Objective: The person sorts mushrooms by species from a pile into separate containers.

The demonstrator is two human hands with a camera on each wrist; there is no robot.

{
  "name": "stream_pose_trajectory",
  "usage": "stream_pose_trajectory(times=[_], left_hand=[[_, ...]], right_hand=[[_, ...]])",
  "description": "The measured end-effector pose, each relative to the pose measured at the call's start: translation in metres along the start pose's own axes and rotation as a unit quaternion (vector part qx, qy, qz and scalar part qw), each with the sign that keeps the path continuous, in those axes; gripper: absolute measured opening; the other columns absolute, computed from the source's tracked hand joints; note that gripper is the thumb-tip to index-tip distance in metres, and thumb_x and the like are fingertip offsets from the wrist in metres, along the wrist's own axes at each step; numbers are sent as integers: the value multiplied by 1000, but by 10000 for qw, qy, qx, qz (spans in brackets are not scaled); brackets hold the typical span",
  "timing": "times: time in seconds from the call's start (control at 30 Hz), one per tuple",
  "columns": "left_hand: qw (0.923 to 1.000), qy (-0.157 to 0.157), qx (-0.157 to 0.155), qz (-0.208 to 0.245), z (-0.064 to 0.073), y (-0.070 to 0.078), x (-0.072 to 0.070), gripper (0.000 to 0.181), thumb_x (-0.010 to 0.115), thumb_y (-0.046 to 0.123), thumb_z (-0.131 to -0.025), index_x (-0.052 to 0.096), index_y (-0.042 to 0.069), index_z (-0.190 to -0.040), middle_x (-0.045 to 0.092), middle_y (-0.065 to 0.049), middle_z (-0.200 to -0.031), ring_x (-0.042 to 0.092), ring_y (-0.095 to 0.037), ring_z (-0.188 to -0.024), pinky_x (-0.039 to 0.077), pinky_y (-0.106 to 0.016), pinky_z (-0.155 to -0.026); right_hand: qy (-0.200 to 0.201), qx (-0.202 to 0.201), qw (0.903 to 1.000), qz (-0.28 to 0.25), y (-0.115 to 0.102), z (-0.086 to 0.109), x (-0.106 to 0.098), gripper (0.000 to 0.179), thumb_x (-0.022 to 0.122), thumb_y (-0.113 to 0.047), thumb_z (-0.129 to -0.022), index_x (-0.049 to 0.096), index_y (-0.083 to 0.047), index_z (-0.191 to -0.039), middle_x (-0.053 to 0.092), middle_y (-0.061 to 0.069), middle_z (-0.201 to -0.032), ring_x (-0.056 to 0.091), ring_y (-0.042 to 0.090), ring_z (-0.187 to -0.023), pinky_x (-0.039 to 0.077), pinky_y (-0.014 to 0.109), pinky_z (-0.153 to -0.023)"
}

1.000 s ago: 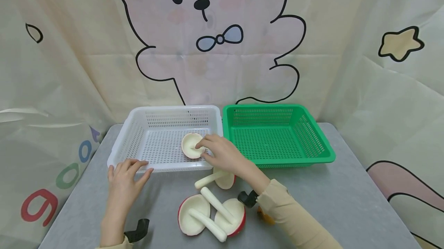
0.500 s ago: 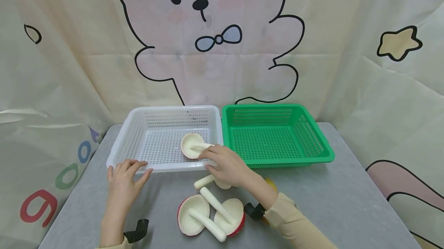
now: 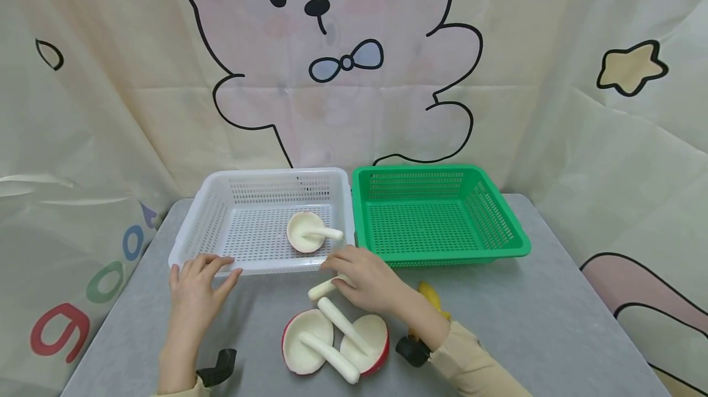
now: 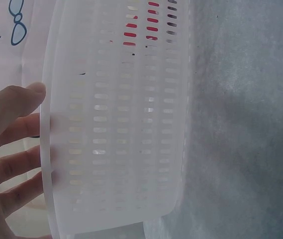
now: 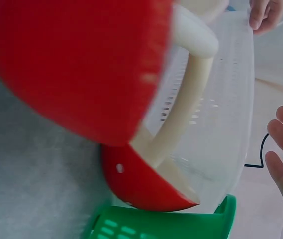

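Note:
My left hand point(image 3: 198, 289) grips the front rim of the white basket point(image 3: 182, 234); in the left wrist view the thumb lies outside the rim, with fingers behind it. A toy mushroom point(image 3: 303, 243) lies in that basket, pale underside up, stem pointing right. My right hand point(image 3: 362, 280) hovers just in front of the basket, holding nothing, fingers loosely bent. Below it lies another toy mushroom point(image 3: 321, 290), its cap hidden by the hand in the head view; its red cap point(image 5: 141, 181) shows in the right wrist view. Two red-capped toy mushrooms point(image 3: 295, 351) lie nearer, stems crossing.
A green basket point(image 3: 442, 259) stands against the white one's right side. Something yellow point(image 3: 428, 292) lies partly hidden behind my right wrist on the grey table point(image 3: 525, 335). A printed curtain point(image 3: 531, 77) hangs close behind the baskets.
My right hand has let go of the mushroom in the white basket and moved back toward me, over the mushroom in front of the basket. My left hand stays on the rim.

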State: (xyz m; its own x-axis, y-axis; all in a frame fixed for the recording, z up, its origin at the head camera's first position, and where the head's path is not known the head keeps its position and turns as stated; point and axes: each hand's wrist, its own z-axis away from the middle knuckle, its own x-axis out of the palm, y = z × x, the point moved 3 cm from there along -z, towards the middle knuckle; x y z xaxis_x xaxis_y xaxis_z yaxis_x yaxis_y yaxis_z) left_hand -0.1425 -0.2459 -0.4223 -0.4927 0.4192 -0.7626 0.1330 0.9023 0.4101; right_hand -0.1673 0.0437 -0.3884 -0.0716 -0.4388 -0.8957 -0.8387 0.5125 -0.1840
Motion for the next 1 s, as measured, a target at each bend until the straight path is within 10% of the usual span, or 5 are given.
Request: stream_pose_trajectory(times=[0.33,1.0], left_hand=[[10000,-8,-13,-13,0,2,-1,26,81,16,-75,71,5,-96,63,-16,-100,52,-40,-99,19,-77,-100],[9999,-80,-68,-98,0,2,0,28,81,18,-76,70,5,-98,62,-16,-102,52,-39,-101,18,-77,-102]], right_hand=[[47,-588,9982,81,-2,18,11,27,70,-9,-84,67,-15,-110,67,-7,-107,59,11,-104,48,25,-93],[-1120,-398,9915,531,4,25,28,40,65,-17,-90,57,-25,-129,63,-7,-123,60,10,-113,53,28,-84]])
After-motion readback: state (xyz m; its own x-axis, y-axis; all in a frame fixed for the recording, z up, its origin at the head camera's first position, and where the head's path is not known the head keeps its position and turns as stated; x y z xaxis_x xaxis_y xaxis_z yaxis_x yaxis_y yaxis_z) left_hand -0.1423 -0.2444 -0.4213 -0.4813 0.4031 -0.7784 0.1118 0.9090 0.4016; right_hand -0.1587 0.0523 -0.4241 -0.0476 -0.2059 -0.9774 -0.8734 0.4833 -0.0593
